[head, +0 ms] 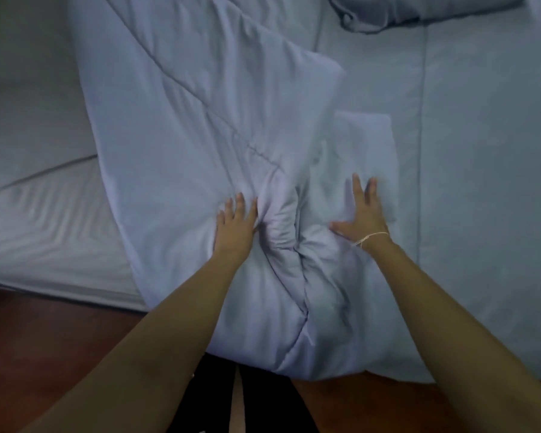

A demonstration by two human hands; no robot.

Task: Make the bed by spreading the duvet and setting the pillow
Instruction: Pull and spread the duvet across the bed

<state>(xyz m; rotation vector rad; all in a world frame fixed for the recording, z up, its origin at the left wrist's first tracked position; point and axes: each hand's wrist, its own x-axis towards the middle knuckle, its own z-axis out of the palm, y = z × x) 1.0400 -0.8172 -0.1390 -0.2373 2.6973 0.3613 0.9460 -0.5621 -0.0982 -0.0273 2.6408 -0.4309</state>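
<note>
Both hands, left hand (235, 225) and right hand (361, 214), press flat with straight fingers on the bunched duvet (200, 135)

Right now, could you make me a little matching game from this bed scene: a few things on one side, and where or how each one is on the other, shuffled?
Things:
1. left hand
2. right hand
3. duvet
4. floor
5. string bracelet

Places or states:
A. reddish-brown wood, below the mattress edge
B. flat on the duvet, right of the bunched fold
C. tied round the right wrist
D. folded and bunched, hanging over the bed's near edge
E. flat on the duvet, left of the bunched fold

Pairs: 1-E, 2-B, 3-D, 4-A, 5-C
</note>
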